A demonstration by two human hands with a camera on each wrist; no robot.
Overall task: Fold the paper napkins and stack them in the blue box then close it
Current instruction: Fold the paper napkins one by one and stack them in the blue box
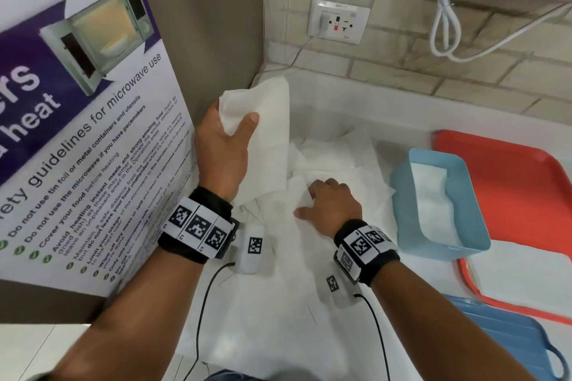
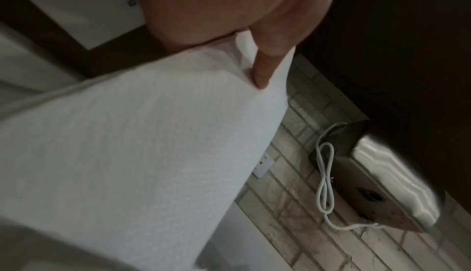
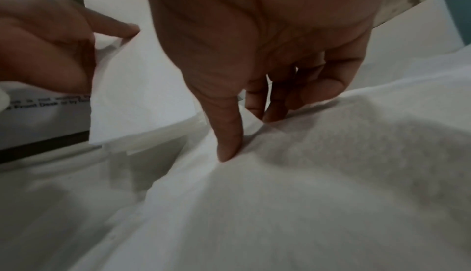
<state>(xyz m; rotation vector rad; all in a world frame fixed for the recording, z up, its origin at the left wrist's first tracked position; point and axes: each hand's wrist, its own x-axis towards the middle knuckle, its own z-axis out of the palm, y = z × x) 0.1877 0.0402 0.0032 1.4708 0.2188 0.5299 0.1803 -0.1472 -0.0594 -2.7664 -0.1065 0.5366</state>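
Observation:
My left hand [image 1: 226,139] pinches the top corner of a white paper napkin [image 1: 269,120] and holds it raised above the counter; the sheet [image 2: 127,154] hangs down from under my thumb. My right hand [image 1: 331,204] pinches a fold of the same hanging sheet low over a loose pile of white napkins [image 1: 337,161], thumb on top [image 3: 229,134] and fingers curled behind. To the right stands the open blue box [image 1: 476,219] with folded napkins [image 1: 433,195] lying inside. Its blue lid [image 1: 510,337] lies at the bottom right.
A red tray [image 1: 510,182] lies behind and beside the box with a white sheet [image 1: 523,278] on it. A microwave safety poster [image 1: 77,133] stands close on the left. A brick wall with a socket [image 1: 339,21] and white cable [image 1: 445,25] is behind.

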